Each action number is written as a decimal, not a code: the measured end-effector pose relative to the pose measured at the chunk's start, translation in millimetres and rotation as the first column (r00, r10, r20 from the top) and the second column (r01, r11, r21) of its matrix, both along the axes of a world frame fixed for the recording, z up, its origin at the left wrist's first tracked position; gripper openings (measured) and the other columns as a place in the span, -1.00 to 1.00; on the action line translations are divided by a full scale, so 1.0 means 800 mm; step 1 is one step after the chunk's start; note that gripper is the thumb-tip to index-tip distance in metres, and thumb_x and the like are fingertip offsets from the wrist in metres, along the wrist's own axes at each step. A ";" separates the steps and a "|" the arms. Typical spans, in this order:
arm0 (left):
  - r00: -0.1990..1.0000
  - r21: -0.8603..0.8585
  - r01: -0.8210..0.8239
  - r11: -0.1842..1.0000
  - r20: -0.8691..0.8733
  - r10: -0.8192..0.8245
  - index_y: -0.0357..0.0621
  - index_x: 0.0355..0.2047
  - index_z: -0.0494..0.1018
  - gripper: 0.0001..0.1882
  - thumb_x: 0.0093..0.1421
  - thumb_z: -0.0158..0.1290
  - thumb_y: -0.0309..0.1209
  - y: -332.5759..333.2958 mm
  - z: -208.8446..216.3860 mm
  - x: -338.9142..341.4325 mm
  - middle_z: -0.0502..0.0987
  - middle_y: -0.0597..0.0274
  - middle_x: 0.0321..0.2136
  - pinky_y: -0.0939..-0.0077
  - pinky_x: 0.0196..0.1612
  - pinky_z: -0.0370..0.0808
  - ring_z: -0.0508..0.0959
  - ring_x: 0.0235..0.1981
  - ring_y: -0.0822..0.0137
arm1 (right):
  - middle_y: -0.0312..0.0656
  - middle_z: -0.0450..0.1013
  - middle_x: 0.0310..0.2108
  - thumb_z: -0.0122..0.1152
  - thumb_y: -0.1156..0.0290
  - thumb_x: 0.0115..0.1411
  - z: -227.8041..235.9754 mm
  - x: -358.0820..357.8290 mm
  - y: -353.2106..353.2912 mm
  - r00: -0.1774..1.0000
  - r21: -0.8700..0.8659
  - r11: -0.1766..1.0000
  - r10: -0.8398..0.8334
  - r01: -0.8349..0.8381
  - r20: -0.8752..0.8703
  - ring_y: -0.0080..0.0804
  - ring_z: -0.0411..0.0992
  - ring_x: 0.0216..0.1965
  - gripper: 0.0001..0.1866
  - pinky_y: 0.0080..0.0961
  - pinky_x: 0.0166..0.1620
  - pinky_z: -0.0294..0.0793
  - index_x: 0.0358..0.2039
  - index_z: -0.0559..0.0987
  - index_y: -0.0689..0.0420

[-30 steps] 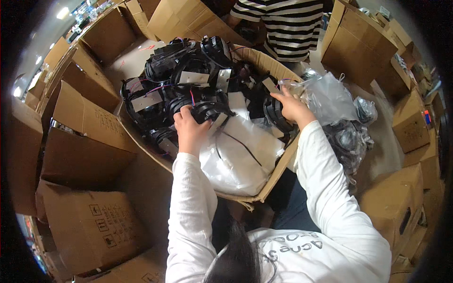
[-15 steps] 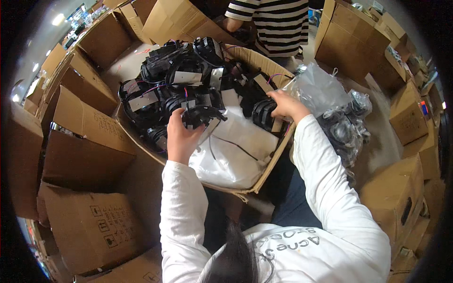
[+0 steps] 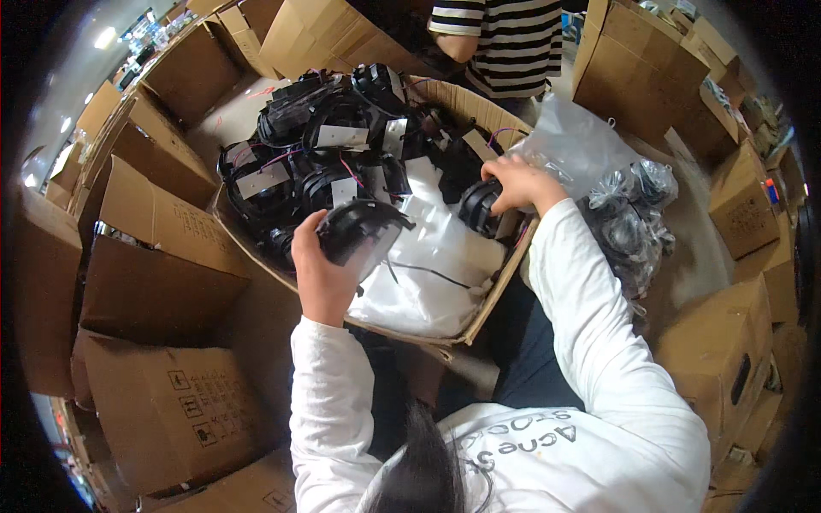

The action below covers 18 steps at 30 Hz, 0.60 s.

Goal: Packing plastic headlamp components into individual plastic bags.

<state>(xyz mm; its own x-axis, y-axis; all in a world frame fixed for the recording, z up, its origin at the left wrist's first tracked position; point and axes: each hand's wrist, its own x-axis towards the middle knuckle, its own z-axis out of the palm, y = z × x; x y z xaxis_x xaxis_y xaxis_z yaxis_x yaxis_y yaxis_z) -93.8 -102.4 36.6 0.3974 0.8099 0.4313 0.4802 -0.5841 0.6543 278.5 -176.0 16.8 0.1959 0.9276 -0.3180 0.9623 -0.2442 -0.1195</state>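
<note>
My left hand [image 3: 323,278] grips a black curved plastic housing [image 3: 357,229] by its left side, raised over the near part of an open cardboard box [image 3: 503,289]. My right hand [image 3: 523,184], at the box's right side, has its fingers curled over a ribbed black plastic part [image 3: 476,207]. Many similar black housings [image 3: 295,124] fill the far and left parts of the box, with pale flat pieces and thin red and purple wires among them. A white plastic bag [image 3: 419,299] lies in the near part, a thin black cable across it.
Outside the box on the right lie clear plastic bags [image 3: 577,141] and black parts wrapped in clear plastic [image 3: 629,222]. Cardboard cartons stand to the left [image 3: 158,256] and right [image 3: 710,342]. A person in a striped shirt [image 3: 517,43] is beyond the box.
My left hand has drawn the housing slightly nearer, out from the pile, and turned it so its broad side shows. My right hand has shifted slightly and stays at the ribbed part.
</note>
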 end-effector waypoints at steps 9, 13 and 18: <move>0.949 0.541 -0.057 0.839 0.291 -0.123 -0.05 0.19 0.23 -0.07 -0.15 0.52 -0.34 0.008 0.010 0.035 0.37 0.04 0.07 0.15 0.17 0.37 0.40 0.10 0.01 | -0.20 0.57 -0.42 0.34 -0.15 0.18 0.003 -0.089 0.052 0.802 0.202 0.954 -0.059 0.220 -0.594 -0.53 0.47 -0.34 -0.41 -0.44 -0.22 0.46 -0.27 0.64 0.25; 0.977 0.687 0.198 0.699 -0.083 -0.195 0.06 0.09 0.38 -0.22 -0.11 0.48 -0.06 0.002 0.015 0.059 0.39 0.15 0.07 0.10 0.17 0.30 0.35 0.12 0.03 | 0.06 0.59 -0.38 0.18 0.11 0.30 -0.088 -0.087 0.097 0.822 0.392 0.920 0.236 -0.018 -0.517 0.00 0.59 -0.33 -0.56 -0.26 -0.29 0.51 -0.29 0.62 0.34; 0.873 0.285 0.447 0.848 0.065 -0.483 -0.06 0.00 0.44 -0.41 0.05 0.34 -0.07 0.010 0.005 0.062 0.46 0.23 0.03 0.18 0.23 0.16 0.35 0.09 0.12 | 0.00 0.62 -0.32 0.09 0.39 0.31 -0.137 -0.058 0.114 0.353 0.185 0.944 0.081 0.272 -0.932 -0.10 0.59 -0.36 -0.75 -0.23 -0.24 0.54 -0.27 0.66 0.30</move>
